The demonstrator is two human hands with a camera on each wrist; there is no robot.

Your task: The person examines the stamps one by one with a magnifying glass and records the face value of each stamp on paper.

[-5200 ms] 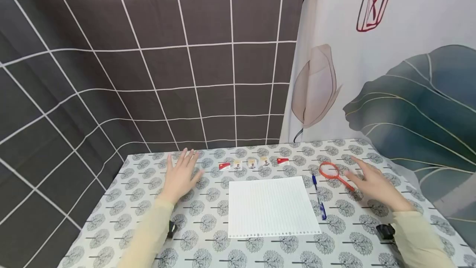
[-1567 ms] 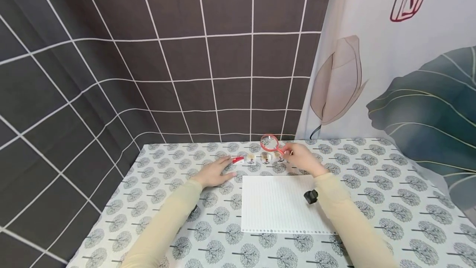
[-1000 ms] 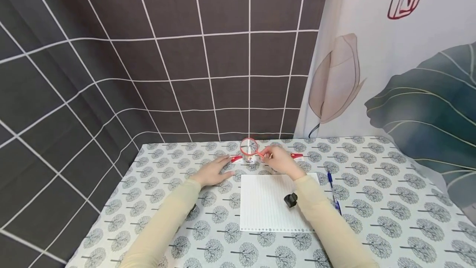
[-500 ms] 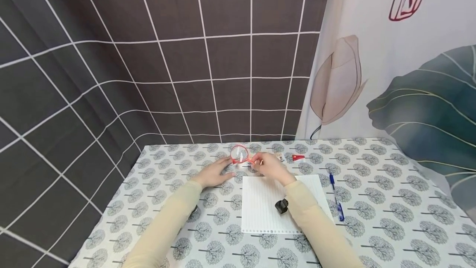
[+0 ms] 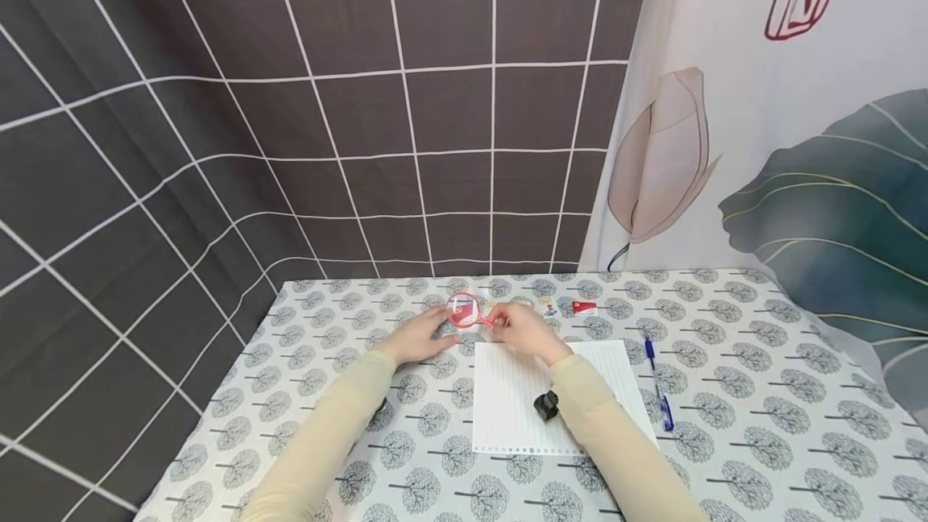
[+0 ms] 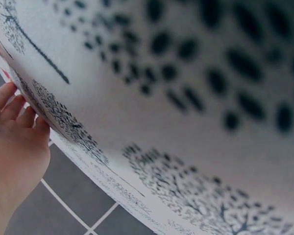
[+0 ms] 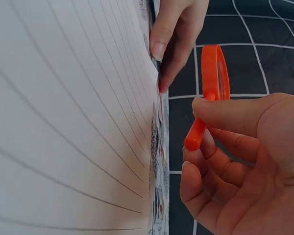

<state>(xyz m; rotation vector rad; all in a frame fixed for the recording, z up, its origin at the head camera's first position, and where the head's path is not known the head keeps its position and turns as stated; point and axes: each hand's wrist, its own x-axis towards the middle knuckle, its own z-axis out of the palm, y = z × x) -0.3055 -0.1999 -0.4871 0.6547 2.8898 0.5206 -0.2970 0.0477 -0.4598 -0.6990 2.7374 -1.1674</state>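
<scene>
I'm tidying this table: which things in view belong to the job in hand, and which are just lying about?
In the job:
magnifying glass, held in the right hand
red card seen through it, left hand nearby
probably the picture card and second red card in its row

Apparently lying about:
lined sheet
blue pen, beside the sheet

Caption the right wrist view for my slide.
Right hand holds an orange magnifier by its handle, lined paper at left.
</scene>
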